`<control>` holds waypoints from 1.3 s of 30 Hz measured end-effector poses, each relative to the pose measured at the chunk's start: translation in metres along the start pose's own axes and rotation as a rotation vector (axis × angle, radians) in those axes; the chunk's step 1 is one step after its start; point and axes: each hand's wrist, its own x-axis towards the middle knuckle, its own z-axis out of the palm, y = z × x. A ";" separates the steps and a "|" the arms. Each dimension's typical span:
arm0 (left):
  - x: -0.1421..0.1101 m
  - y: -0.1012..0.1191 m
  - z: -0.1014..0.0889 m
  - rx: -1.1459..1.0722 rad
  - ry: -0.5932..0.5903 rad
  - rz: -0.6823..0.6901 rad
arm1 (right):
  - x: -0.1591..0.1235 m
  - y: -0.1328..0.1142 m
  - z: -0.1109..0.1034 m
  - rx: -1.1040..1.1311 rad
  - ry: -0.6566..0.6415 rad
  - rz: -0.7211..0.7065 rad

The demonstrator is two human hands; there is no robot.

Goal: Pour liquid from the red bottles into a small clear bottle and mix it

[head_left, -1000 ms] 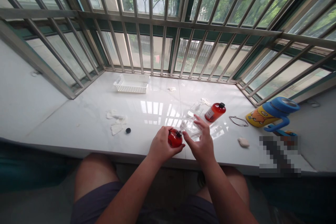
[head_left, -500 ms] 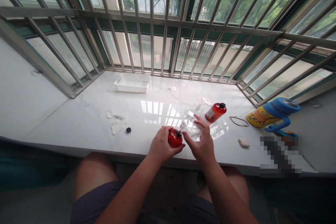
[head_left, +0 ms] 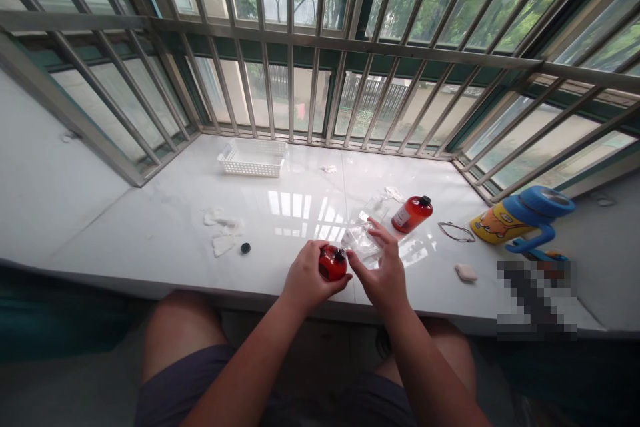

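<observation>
My left hand [head_left: 304,275] is wrapped round a red bottle [head_left: 332,265] just above the counter's front edge. The bottle's dark neck [head_left: 340,254] points up and to the right. Just right of it, my right hand [head_left: 385,270] has thumb and fingers spread apart, the thumb close to the neck; whether it touches cannot be made out. Behind the right hand lies crumpled clear plastic [head_left: 359,237]. A second red bottle [head_left: 412,215], with a black cap and a pale label, stands beyond that hand. To the left, a loose black cap [head_left: 245,248] rests on the counter.
White counter [head_left: 170,240] under barred windows. A white basket [head_left: 253,163] sits at the back. Crumpled tissues [head_left: 223,240] lie left. On the right are a thin dark loop [head_left: 456,232], a beige lump [head_left: 466,272] and a blue-yellow flask [head_left: 515,217] beside a blurred patch.
Hardly anything differs. Both hands and the held bottle stay in nearly the same place, and the whole view has shifted very slightly.
</observation>
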 end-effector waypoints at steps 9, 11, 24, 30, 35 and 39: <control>0.000 -0.001 -0.002 -0.026 0.006 -0.004 | -0.001 0.000 -0.001 0.013 -0.033 0.015; 0.000 0.000 -0.002 -0.029 0.007 -0.006 | -0.001 0.000 0.000 0.023 -0.037 0.014; 0.000 -0.001 -0.002 -0.036 0.011 -0.025 | 0.000 0.001 0.003 0.048 -0.040 0.028; 0.000 0.000 -0.003 -0.039 0.009 -0.039 | 0.000 0.001 0.004 0.059 -0.052 0.031; 0.000 -0.002 -0.004 -0.064 0.013 -0.038 | 0.000 0.001 0.007 0.066 -0.044 0.032; -0.001 -0.003 -0.003 -0.064 0.017 -0.034 | 0.000 0.002 0.009 0.079 -0.038 0.038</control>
